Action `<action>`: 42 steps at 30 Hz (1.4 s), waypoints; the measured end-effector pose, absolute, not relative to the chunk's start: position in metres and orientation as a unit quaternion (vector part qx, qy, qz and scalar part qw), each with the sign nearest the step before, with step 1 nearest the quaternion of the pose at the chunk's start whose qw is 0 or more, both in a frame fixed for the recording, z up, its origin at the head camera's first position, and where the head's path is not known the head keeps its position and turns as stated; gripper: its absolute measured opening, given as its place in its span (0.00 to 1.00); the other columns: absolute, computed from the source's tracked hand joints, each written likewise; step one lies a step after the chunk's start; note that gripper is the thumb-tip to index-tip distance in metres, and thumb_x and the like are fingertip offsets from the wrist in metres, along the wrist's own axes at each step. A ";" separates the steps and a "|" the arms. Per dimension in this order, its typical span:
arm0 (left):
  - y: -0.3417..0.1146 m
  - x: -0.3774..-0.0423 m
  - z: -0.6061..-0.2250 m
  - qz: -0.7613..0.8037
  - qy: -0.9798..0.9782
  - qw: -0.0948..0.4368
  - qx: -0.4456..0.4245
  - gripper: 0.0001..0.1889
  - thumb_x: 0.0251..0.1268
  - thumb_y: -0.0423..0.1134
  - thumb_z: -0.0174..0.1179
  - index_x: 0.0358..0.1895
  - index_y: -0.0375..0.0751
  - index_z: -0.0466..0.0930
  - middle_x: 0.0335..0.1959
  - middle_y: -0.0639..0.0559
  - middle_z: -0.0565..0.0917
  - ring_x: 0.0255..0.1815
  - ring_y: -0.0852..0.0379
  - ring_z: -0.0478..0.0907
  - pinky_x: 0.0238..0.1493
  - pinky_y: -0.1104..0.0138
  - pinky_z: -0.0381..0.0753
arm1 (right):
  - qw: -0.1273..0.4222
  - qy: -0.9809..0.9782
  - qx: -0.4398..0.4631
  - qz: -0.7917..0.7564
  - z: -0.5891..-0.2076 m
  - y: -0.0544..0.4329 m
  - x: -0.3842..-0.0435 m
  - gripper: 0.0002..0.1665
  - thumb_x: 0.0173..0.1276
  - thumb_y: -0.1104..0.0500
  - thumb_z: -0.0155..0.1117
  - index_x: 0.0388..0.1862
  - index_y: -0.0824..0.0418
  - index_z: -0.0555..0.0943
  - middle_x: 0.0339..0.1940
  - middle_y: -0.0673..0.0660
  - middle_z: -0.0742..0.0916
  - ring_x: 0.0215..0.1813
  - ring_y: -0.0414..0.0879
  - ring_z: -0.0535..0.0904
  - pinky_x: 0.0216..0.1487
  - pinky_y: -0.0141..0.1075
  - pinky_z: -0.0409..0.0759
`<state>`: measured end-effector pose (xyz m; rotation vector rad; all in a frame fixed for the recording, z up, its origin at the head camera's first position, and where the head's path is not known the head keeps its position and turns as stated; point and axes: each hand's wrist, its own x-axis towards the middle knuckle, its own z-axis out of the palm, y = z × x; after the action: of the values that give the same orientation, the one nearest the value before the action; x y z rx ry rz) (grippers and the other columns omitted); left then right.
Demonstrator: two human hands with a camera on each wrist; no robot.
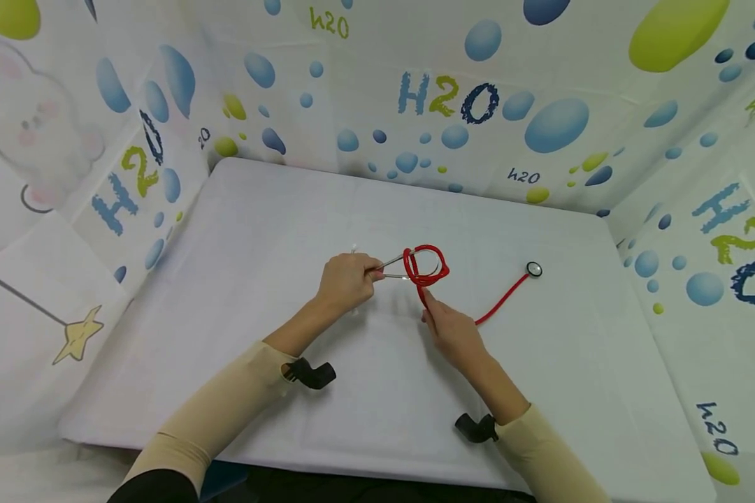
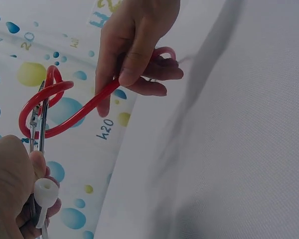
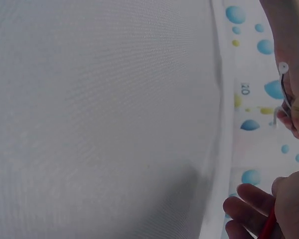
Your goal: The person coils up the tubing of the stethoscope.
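Observation:
A stethoscope with red tubing [image 1: 426, 280] is held between both hands above the table. My left hand [image 1: 347, 281] grips its metal ear tubes [image 2: 43, 119], and a white ear tip [image 2: 46, 192] sticks out beside the fingers. The red tubing loops around the metal tubes just beyond that hand. My right hand [image 1: 454, 332] pinches the tubing below the loop, thumb against fingers, as the left wrist view shows. From there the tubing runs right to the round chest piece [image 1: 534, 270], which appears to lie on the table.
A white cloth covers the table [image 1: 327, 209]. Behind and beside it hang white curtains [image 1: 365, 91] printed with blue and green drops. Black wrist mounts [image 1: 313, 374] stick out from both sleeves, close over the tabletop.

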<state>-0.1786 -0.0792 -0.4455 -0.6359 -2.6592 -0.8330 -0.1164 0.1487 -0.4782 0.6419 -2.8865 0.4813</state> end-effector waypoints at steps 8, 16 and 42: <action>-0.080 -0.177 -0.452 -0.288 -0.926 0.128 -0.206 0.04 0.59 0.37 0.63 0.31 0.44 0.87 0.26 0.54 0.86 0.23 0.58 0.76 0.24 0.66 0.74 | 0.105 -0.961 0.189 0.174 -0.483 0.147 -0.111 0.16 0.65 0.52 0.64 0.51 0.53 0.81 0.40 0.54 0.89 0.39 0.48 0.86 0.36 0.42 0.83; -0.088 -0.173 -0.460 -0.277 -0.933 0.122 -0.196 0.03 0.57 0.37 0.65 0.31 0.45 0.88 0.26 0.55 0.86 0.24 0.59 0.79 0.25 0.66 0.76 | 0.096 -0.957 0.229 0.149 -0.483 0.144 -0.102 0.19 0.66 0.54 0.63 0.54 0.59 0.80 0.45 0.56 0.89 0.46 0.48 0.86 0.44 0.41 0.83; -0.097 -0.178 -0.473 -0.251 -0.942 0.108 -0.194 0.04 0.58 0.38 0.64 0.33 0.45 0.88 0.27 0.55 0.87 0.28 0.57 0.83 0.27 0.63 0.79 | 0.121 -0.942 0.298 0.095 -0.474 0.143 -0.103 0.17 0.61 0.57 0.69 0.50 0.54 0.83 0.34 0.50 0.90 0.32 0.43 0.86 0.31 0.34 0.82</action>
<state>-0.1777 -0.0968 -0.4728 -0.5700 -2.7713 -0.7391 -0.1028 0.1434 -0.4744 0.8708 -2.7520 0.2764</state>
